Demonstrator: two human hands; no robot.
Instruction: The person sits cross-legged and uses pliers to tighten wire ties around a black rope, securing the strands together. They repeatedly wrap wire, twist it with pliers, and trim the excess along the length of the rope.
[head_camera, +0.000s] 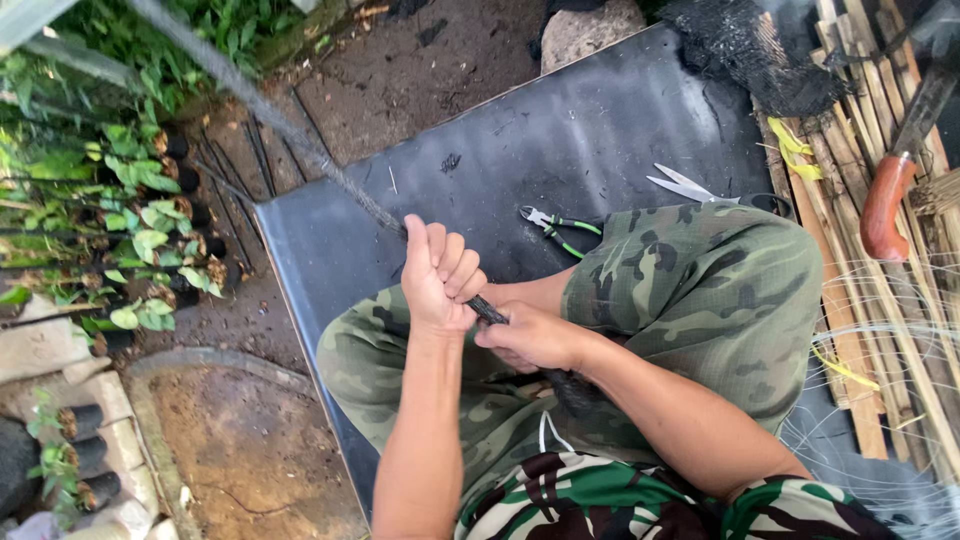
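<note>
A long dark twisted cord (300, 140) runs from the upper left down to my lap. My left hand (438, 272) is closed in a fist around it, thumb up. Just below, my right hand (530, 338) grips the same cord where it thickens into a dark bundle over my camouflage trousers (700, 290). I sit cross-legged on a black rubber sheet (560, 130).
Green-handled pliers (560, 228) and scissors (690, 187) lie on the sheet by my knee. A knife with an orange-brown handle (885, 205) rests on bamboo slats (880, 330) at right, near black netting (750, 45). Seedlings in black bags (140, 220) stand at left.
</note>
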